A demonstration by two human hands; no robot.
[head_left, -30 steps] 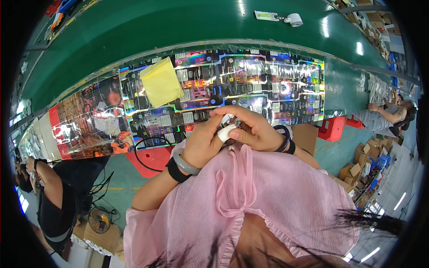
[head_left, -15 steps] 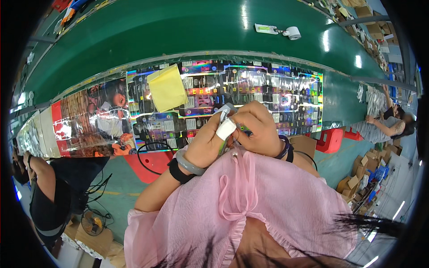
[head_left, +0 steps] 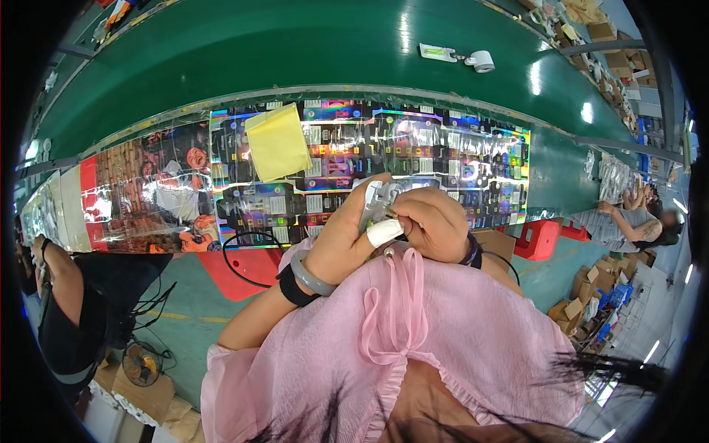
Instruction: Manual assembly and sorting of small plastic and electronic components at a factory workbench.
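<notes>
Two hands work close tog. in front of a pink top [head_left: 473, 317]: L hand [head_left: 338, 240] and R hand [head_left: 434, 223], both curled narrow around a small clear-and-whitish item [head_left: 375, 198]. Item sits b/w the hands, mostly hidden by fingers, so exact shape can't be told. L hand holds it w/ thumb and fingers; R hand's fingertips pinch in from the R side. White wrap [head_left: 384, 233] covers L thumb tip. L wrist wears a grey bangle [head_left: 313, 279] w/ a black band [head_left: 295, 286] next to it; dark bands [head_left: 473, 251] circle R wrist.

Just beyond the hands, glossy printed sheets [head_left: 436, 151] cover the near surface. Yellow sheet [head_left: 278, 142] lies on them, fwd and L of the hands; picture poster [head_left: 144, 196] is farther L. Well ahead, on the green surface [head_left: 244, 66]: white roll [head_left: 481, 61] and, just L of it, a flat white pack [head_left: 438, 53].

Red stool [head_left: 244, 275] shows L of and below the hands, another red stool [head_left: 538, 240] to their R. Far L: co-worker in black [head_left: 70, 303], w/ a fan [head_left: 142, 363] on the near side. Far R: co-worker in grey [head_left: 628, 221], cardboard boxes [head_left: 567, 314] nearby.
</notes>
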